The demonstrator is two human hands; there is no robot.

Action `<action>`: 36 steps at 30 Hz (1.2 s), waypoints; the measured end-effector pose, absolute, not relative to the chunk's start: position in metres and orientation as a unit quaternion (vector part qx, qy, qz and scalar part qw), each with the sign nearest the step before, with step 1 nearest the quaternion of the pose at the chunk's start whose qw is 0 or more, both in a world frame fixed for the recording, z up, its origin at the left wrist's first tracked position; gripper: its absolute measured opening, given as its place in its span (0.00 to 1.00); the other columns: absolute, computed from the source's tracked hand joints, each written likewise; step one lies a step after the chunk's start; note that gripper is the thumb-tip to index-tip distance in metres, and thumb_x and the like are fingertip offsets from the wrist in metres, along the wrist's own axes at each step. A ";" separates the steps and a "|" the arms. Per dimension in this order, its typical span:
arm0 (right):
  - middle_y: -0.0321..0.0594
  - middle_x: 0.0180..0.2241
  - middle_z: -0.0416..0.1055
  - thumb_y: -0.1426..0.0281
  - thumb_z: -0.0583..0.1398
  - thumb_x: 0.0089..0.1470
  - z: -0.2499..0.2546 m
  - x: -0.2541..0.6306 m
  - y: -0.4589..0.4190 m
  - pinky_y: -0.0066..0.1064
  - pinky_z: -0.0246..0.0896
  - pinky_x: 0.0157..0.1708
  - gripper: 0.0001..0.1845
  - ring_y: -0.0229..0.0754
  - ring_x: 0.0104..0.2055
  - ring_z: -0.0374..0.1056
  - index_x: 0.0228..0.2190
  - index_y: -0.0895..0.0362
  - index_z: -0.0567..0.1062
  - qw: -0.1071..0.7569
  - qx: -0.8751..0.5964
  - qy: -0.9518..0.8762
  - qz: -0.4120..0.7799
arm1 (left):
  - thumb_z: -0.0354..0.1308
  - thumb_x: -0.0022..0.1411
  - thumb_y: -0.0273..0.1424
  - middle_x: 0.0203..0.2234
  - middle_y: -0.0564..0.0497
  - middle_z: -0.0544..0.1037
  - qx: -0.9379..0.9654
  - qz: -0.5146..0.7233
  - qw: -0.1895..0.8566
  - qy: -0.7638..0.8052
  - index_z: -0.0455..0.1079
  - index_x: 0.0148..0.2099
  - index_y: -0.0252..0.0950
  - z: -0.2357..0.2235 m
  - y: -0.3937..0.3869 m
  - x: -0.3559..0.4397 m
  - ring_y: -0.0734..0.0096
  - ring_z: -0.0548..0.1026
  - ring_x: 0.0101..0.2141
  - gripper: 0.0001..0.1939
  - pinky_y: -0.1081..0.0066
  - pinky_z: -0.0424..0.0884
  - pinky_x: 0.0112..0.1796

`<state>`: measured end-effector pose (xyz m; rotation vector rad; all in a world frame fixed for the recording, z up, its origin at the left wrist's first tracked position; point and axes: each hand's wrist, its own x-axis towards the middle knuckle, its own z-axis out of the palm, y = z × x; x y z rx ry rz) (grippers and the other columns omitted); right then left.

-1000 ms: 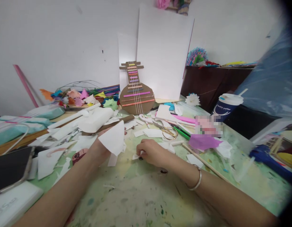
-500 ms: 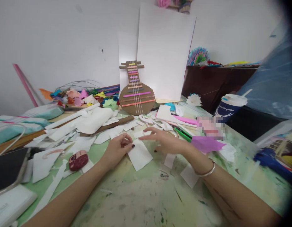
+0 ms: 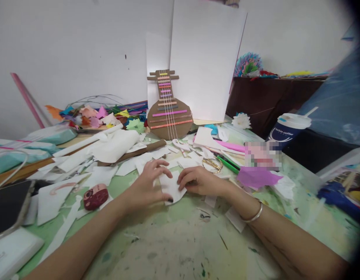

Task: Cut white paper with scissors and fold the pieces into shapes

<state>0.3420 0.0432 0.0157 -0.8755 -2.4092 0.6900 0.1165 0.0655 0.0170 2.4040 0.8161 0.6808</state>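
Observation:
A small piece of white paper (image 3: 171, 187) is between my hands, just above the green table. My right hand (image 3: 199, 181) pinches its right edge between thumb and fingers. My left hand (image 3: 150, 182) has thumb and fingers spread apart at the paper's left side, the thumb close to the lower edge; whether it touches is unclear. Gold-handled scissors (image 3: 213, 165) lie just beyond my right hand. More small white paper pieces (image 3: 235, 218) lie under and beside my right forearm.
White paper scraps (image 3: 115, 146) cover the table's far left. A cardboard lute (image 3: 169, 116) leans against a white board (image 3: 203, 58). A maroon case (image 3: 95, 196) sits left, a paper coffee cup (image 3: 287, 130) right, purple paper (image 3: 258, 177) and a green pen (image 3: 228, 165) nearer.
My right hand has come down and closed on the paper's right edge. My left hand's fingers have opened from a pinch. The paper has turned and now looks curved at its lower edge.

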 end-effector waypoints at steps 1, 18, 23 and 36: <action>0.40 0.37 0.73 0.81 0.59 0.46 0.016 0.343 0.042 0.26 0.61 0.40 0.11 0.37 0.37 0.69 0.30 0.58 0.78 0.241 -0.324 -0.876 0.263 | 0.67 0.43 0.38 0.50 0.46 0.63 0.910 0.216 0.234 0.266 0.66 0.41 0.40 0.021 0.061 0.117 0.55 0.58 0.52 0.22 0.56 0.61 0.49; 0.38 0.40 0.70 0.77 0.60 0.47 0.019 0.352 0.044 0.27 0.60 0.42 0.10 0.36 0.38 0.67 0.31 0.54 0.80 0.189 -0.314 -0.865 0.342 | 0.51 0.60 0.26 0.38 0.50 0.73 0.922 0.110 0.323 0.185 0.75 0.41 0.43 0.017 0.068 0.113 0.72 0.70 0.39 0.13 0.72 0.66 0.42; 0.41 0.39 0.70 0.78 0.59 0.49 0.023 0.351 0.042 0.28 0.60 0.44 0.10 0.36 0.40 0.66 0.32 0.57 0.79 0.181 -0.300 -0.869 0.349 | 0.52 0.61 0.27 0.37 0.51 0.72 0.915 0.108 0.341 0.189 0.76 0.39 0.44 0.015 0.070 0.114 0.71 0.69 0.39 0.12 0.71 0.65 0.43; 0.39 0.33 0.74 0.80 0.58 0.49 0.019 0.340 0.040 0.27 0.60 0.41 0.10 0.36 0.37 0.67 0.31 0.59 0.77 0.190 -0.322 -0.863 0.342 | 0.53 0.59 0.28 0.33 0.52 0.76 0.889 0.130 0.378 0.223 0.75 0.37 0.41 0.018 0.067 0.118 0.69 0.71 0.39 0.09 0.68 0.65 0.44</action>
